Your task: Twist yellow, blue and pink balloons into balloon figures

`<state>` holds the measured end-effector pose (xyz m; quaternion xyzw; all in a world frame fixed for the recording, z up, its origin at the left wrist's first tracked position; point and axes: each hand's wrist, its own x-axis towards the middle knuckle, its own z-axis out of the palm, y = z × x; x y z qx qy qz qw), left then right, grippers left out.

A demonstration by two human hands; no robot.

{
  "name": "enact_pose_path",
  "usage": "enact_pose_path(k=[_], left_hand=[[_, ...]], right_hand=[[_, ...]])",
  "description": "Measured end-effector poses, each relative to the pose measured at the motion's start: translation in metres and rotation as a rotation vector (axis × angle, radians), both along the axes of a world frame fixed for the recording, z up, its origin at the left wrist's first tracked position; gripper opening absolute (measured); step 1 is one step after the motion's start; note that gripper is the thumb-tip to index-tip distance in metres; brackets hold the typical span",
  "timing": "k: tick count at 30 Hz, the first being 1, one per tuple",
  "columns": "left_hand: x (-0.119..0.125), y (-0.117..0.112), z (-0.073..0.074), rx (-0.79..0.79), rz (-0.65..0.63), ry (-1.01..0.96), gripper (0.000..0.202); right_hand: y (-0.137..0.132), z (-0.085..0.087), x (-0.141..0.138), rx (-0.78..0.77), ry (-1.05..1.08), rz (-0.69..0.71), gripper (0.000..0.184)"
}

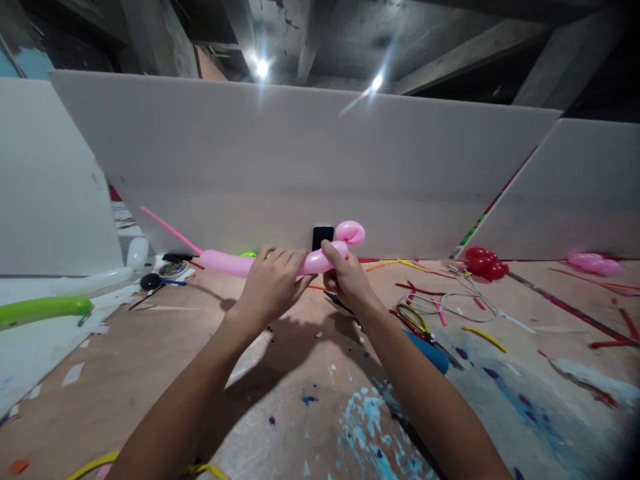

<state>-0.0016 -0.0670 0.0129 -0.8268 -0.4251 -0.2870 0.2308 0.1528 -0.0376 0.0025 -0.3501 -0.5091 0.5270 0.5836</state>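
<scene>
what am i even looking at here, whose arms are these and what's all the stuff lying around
This is one picture from a camera worn on a person's head, looking forward and down, so the two bare arms are the wearer's own. The left hand and right hand both have a grip on a long pink balloon, with a small twisted bubble at its right end. Below is a paint-spattered table. On it lie scissors, a red balloon cluster, a green balloon and scattered uninflated balloons. White boards stand behind.
</scene>
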Motion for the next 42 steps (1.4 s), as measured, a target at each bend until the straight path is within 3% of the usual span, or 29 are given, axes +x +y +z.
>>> enact_pose_path(k=[7,13,23,26,33,36,39,42], left_hand=[[0.003,0.001,-0.003,-0.022,0.040,-0.014,0.016],[0.002,0.003,-0.005,-0.030,-0.030,-0.004,0.020],[-0.005,-0.004,0.006,-0.073,0.009,0.036,0.017],[-0.007,-0.002,0.006,-0.096,0.025,0.066,0.027],[-0.005,0.004,0.000,-0.167,-0.101,0.019,0.031],[-0.007,0.003,0.003,-0.325,-0.245,-0.139,0.030],[-0.011,-0.001,0.009,-0.651,-0.463,-0.295,0.033],[-0.015,-0.002,0.011,-0.985,-0.567,-0.440,0.036]], right_hand=[[0.000,0.001,0.005,0.019,-0.052,0.090,0.038],[0.002,-0.003,0.004,0.063,-0.030,0.120,0.036],[-0.002,0.003,0.008,0.041,-0.035,0.176,0.042],[0.000,0.002,0.010,0.049,-0.045,0.176,0.042],[-0.005,0.006,0.013,0.046,-0.065,0.262,0.033],[-0.011,0.010,0.018,0.031,-0.034,0.307,0.027],[-0.017,0.014,0.024,0.012,-0.025,0.381,0.035],[-0.019,0.016,0.028,0.043,-0.007,0.389,0.040]])
